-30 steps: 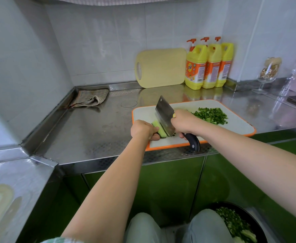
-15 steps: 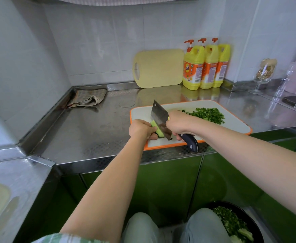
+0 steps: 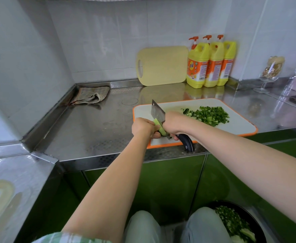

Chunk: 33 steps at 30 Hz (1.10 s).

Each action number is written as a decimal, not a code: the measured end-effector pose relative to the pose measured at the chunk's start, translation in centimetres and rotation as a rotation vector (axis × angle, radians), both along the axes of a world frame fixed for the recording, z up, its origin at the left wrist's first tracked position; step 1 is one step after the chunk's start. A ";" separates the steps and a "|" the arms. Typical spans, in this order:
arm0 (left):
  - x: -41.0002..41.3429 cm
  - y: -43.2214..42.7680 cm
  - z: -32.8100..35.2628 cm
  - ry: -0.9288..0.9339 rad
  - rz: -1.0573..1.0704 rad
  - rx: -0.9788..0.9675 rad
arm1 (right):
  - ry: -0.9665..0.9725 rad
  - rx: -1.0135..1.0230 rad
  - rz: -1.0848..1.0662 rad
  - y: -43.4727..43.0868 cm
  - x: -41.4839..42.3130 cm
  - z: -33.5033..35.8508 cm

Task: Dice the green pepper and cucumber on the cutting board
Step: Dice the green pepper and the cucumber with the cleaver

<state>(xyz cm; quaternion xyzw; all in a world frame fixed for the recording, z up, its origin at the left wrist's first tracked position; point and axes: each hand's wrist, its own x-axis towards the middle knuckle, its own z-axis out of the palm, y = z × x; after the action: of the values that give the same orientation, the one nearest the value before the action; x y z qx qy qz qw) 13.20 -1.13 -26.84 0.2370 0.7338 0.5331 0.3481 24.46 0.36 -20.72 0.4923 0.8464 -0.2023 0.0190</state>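
Left hand (image 3: 143,126) grips cucumber piece (image 3: 158,126) at near-left corner of cutting board (image 3: 238,125); right hand (image 3: 174,123) clenched round cleaver (image 3: 156,111) handle, blade just right of cucumber piece; diced green pile (image 3: 208,115) on the board, right of both hands.

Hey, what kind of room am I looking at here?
Most likely a home kitchen: a stainless steel counter against tiled walls, a cutting board with diced green vegetables, and three yellow dish soap bottles at the back.
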 end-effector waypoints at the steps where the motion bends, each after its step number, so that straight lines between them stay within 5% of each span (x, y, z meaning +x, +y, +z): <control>1: 0.2 -0.4 0.3 0.010 0.009 -0.010 | 0.004 0.018 0.018 0.6 -0.3 -0.5; 13: 0.5 -0.8 0.7 0.094 -0.017 -0.057 | 0.186 -0.074 -0.091 3.0 1.1 -2.5; 22: 1.6 -0.6 0.3 0.464 -0.078 -0.145 | 0.240 -0.072 -0.054 2.6 2.0 -2.5; 33: 0.7 -1.1 0.8 0.367 -0.030 -0.233 | 0.352 -0.106 -0.020 1.6 2.3 -1.4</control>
<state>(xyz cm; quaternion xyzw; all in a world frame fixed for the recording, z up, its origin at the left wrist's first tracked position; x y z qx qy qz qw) 13.93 -2.18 -26.08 0.2992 0.8379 0.3872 0.2418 26.77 1.92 -22.14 0.4561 0.8197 -0.3298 -0.1058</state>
